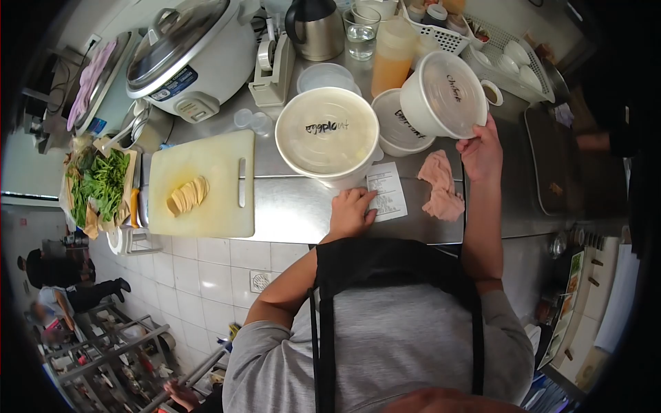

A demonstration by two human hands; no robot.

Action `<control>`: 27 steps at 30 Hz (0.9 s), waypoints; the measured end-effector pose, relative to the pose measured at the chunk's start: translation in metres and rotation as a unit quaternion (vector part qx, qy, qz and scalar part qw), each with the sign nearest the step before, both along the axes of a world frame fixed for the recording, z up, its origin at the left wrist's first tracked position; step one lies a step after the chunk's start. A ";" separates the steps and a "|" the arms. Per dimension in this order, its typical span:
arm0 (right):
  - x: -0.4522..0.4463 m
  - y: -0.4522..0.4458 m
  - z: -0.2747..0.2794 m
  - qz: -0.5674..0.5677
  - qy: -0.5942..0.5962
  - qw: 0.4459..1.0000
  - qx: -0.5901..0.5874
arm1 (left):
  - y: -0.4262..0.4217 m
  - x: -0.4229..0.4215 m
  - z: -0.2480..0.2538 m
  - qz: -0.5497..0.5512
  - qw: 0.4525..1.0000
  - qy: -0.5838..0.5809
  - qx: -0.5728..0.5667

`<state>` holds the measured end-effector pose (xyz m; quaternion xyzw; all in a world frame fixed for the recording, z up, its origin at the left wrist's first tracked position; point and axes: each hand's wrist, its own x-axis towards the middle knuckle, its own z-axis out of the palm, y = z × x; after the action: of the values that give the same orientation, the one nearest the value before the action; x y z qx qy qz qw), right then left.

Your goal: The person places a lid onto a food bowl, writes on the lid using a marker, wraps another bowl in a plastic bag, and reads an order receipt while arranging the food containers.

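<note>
My right hand (pixel 480 155) grips the near rim of a white lidded tub (pixel 451 95) with black handwriting on its clear lid. That tub is tilted and overlaps a second lidded tub (pixel 399 125), also marked in black. To the left stands a larger lidded tub (pixel 327 148) with handwriting that looks like "eggplant". My left hand (pixel 352 212) lies just below it, fingers out over the left edge of a printed receipt (pixel 387 193). A crumpled pink cloth (pixel 441 186) rests between the receipt and my right forearm.
Sliced pale yellow food (pixel 188 195) sits on a cutting board (pixel 203 151). Left of it are leafy greens (pixel 107 184) and a yellow-handled knife (pixel 134 208). A rice cooker (pixel 189 62), tape dispenser (pixel 272 72), steel jug (pixel 315 31) and orange-filled bottle (pixel 394 58) line the back.
</note>
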<state>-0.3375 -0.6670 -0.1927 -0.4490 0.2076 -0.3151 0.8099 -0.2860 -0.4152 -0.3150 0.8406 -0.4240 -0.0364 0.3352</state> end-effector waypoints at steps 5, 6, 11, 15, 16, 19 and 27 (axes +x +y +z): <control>0.009 0.008 -0.003 0.025 0.006 1.000 -0.012 | 0.000 0.001 0.001 -0.003 1.000 0.005 0.001; 0.012 0.010 -0.004 0.023 0.001 1.000 -0.008 | 0.001 0.000 0.001 -0.003 1.000 0.004 0.001; 0.021 0.017 -0.010 0.040 0.085 0.995 -0.022 | 0.001 0.000 0.002 -0.002 1.000 0.005 0.000; 0.020 0.026 -0.003 -0.131 0.164 0.961 -0.178 | 0.002 0.001 0.002 -0.004 1.000 0.009 0.005; 0.019 0.027 -0.004 -0.208 0.182 0.923 -0.266 | 0.001 0.002 0.001 -0.004 1.000 0.009 0.008; 0.009 0.037 0.007 0.034 0.079 0.981 -0.175 | 0.001 0.001 0.002 0.001 1.000 0.010 0.005; 0.064 0.103 0.018 0.285 0.244 0.917 -0.132 | 0.002 0.000 0.001 -0.002 1.000 0.004 0.004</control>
<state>-0.2738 -0.5636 -0.1748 -0.6553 0.2182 0.0242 0.7228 -0.2862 -0.4131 -0.3142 0.8410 -0.4237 -0.0423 0.3338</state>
